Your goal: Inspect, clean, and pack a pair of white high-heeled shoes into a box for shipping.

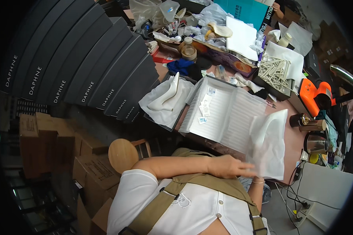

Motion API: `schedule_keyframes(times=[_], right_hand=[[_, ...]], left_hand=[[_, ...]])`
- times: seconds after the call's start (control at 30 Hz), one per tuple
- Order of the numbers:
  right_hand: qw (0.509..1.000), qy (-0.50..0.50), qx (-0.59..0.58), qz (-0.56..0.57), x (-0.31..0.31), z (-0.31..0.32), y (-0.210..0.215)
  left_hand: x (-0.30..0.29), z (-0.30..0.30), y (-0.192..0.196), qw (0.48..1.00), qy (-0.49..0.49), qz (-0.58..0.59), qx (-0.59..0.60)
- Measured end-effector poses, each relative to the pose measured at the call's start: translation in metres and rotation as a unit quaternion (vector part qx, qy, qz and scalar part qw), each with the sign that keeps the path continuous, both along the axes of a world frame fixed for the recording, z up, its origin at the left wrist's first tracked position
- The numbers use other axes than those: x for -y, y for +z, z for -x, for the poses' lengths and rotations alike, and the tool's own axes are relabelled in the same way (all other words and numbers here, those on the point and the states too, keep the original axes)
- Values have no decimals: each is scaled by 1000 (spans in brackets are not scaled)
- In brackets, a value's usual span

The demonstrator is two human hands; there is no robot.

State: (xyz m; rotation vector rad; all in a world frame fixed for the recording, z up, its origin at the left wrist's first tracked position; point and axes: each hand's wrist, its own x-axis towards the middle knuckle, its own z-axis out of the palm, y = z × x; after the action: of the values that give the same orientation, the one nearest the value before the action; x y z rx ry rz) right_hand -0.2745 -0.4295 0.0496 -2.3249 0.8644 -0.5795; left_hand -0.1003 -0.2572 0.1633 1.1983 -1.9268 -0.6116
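My left hand (232, 167) reaches across my body, its fingers stretched out and slightly blurred, at the lower edge of a translucent white bag (271, 143). Behind that bag my right hand is hidden; only the right wrist, with a bracelet, shows below it. Whether anything is inside the bag I cannot make out. Left of it lies an open box (192, 122) lined with ribbed white padding, with several small paper labels (204, 106) on it. Further left, white high-heeled shoes (165, 96) rest on white paper in a dark box.
Dark shoeboxes (78, 58) form a tall stack at the left. Cartons (94, 168) and a wooden stool (122, 154) stand below. A tray of white sticks (275, 72), an orange tool (314, 94) and a metal pot (316, 142) are at the right. Another person's hand (277, 10) shows far back.
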Motion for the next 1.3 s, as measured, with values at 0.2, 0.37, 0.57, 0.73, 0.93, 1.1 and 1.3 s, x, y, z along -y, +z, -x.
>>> schedule_keyframes(times=[0.2, 0.37, 0.57, 0.73, 0.93, 1.1, 1.3], right_hand=[[948, 165, -262, 68, 19, -30, 9], [934, 189, -219, -210, -51, -92, 102], [930, 186, -12, -316, -112, -175, 91], [818, 185, 84, -538, -150, -214, 75], [778, 137, 110, -603, -161, -208, 84], [806, 149, 101, -563, -158, -201, 88], [834, 159, 88, -520, -153, -195, 99]], left_hand=[[-98, -194, -109, 777, 612, -75, 127], [-182, -290, -147, 752, 532, -377, 95], [-164, -289, -88, 814, 467, -310, -154], [-151, -230, -38, 718, 326, -258, -559], [-143, -194, -28, 702, 292, -252, -599], [-140, -188, -29, 675, 283, -256, -631], [-137, -182, -33, 668, 270, -256, -644]])
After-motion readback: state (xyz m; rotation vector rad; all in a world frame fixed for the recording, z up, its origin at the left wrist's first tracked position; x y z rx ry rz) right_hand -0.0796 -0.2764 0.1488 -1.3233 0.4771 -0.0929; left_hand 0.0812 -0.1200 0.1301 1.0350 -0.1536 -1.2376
